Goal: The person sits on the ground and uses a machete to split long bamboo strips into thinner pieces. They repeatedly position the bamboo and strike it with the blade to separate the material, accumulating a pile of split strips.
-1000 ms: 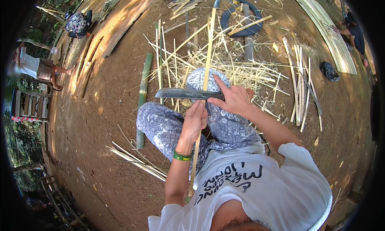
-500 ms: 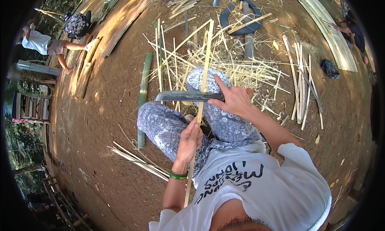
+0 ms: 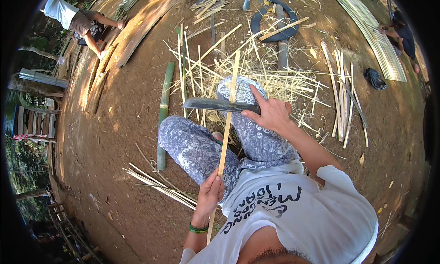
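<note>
Both bare arms (image 3: 316, 149) bend forward from the white shirt (image 3: 321, 222), whose front I see carries dark lettering. The left hand (image 3: 211, 189), low beside the lap, has its fingers closed on a pale strip (image 3: 226, 140) that runs up over the right knee (image 3: 250, 87). Farther out, the right hand (image 3: 274, 115) wraps its fingers round the handle end of a knife (image 3: 213, 104), index finger extended; the blade lies crosswise over the strip. Beyond the knee, I see shavings (image 3: 293, 78) on the ground, then a black ring (image 3: 293, 32).
</note>
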`<state>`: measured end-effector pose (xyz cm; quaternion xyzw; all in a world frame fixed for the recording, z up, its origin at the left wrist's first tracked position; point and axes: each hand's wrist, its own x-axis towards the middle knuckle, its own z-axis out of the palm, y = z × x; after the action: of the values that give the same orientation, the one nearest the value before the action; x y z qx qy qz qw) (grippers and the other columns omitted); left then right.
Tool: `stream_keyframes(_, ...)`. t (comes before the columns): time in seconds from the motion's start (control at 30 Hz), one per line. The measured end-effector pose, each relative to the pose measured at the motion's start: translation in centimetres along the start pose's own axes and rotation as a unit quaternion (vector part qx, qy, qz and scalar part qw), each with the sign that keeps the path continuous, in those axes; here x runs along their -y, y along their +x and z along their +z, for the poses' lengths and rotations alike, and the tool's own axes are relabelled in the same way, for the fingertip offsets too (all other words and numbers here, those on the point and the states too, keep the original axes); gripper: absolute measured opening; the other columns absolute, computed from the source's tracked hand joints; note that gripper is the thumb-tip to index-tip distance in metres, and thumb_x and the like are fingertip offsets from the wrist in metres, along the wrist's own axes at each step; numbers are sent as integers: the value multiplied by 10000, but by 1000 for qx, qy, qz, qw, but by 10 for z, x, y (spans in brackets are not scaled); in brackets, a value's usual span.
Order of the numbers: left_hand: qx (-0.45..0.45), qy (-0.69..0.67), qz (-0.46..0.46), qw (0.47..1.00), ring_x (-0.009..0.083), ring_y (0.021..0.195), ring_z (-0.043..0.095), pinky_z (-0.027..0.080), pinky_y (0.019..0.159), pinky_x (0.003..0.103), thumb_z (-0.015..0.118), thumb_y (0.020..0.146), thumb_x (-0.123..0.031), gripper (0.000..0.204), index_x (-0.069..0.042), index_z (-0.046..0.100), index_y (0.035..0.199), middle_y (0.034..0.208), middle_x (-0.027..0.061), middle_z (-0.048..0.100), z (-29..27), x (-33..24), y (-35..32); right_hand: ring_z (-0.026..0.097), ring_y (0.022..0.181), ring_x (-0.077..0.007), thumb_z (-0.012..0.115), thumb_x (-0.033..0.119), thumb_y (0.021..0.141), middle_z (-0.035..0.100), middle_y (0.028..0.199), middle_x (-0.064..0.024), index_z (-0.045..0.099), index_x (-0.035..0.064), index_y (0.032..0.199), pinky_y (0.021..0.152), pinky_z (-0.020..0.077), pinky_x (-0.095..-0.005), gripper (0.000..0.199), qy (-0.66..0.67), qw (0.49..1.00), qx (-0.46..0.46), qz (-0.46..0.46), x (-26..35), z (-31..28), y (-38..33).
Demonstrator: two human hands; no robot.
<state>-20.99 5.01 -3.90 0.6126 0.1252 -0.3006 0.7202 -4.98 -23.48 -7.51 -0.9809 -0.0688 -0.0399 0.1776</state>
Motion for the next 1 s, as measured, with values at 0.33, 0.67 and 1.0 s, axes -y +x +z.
stream_keyframes(0.33,-22,-8,-66,998,6,541,314,262,462,178,414,1069,-133,398,-69,459,1459,679,-82,358,-45,57,-97,641,561,-374,503,713,888,596,569,-208,481,76,1440,578,496,-483,843,85,988,-26,127,-28,-6,5)
stream_keyframes(0.67,37,2,50,998,16,511,310,263,431,188,409,1078,-204,377,-64,459,1424,670,-73,351,21,-3,65,641,542,-354,558,688,870,578,532,-167,493,104,1438,556,484,-473,817,132,990,-28,43,-13,-23,-9)
stream_keyframes(1.0,17,-90,52,994,95,559,493,533,571,280,392,1059,-170,247,-14,510,1210,803,68,561,62,-44,152,636,530,-393,577,752,818,574,539,-195,453,113,1464,524,489,-504,917,46,999,18,20,-8,-18,-1)
